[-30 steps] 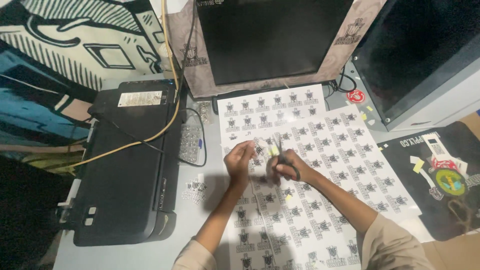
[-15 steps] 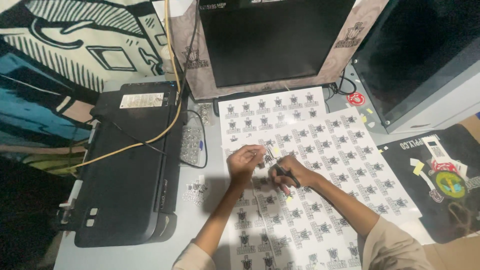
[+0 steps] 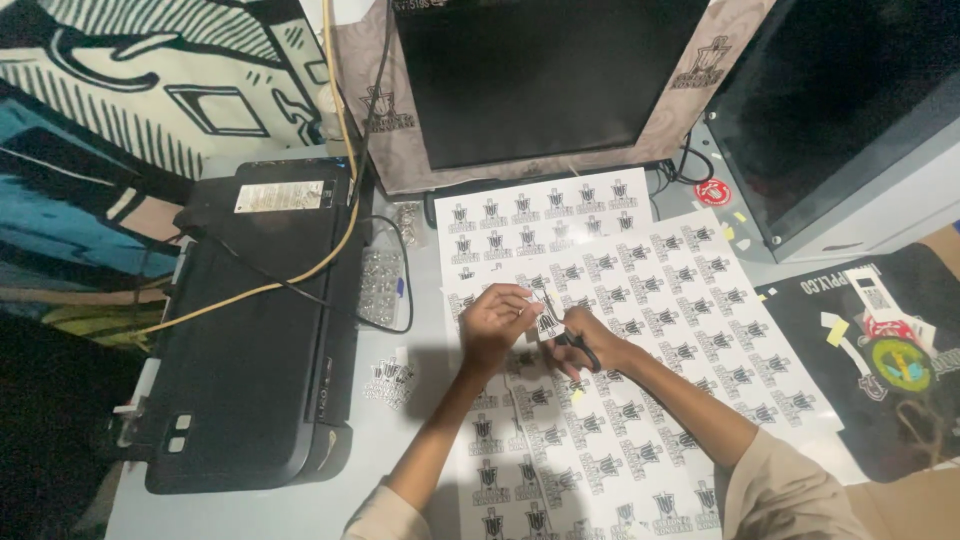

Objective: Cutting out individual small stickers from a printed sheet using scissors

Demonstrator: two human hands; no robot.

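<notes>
The left hand point(image 3: 497, 322) pinches a small white paper sticker cutout with a black emblem point(image 3: 547, 322) at its 9 o'clock edge, above the large white printed sticker sheets point(image 3: 640, 300) on the bench. The right hand point(image 3: 583, 342) is closed around black-handled scissors point(image 3: 572, 338). The cutout is judged light, thin and floppy; grip it by the margin, away from the blades.

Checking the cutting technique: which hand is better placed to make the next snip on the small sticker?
Right hand: it holds the scissors at the sticker, which the left hand pinches.
</notes>
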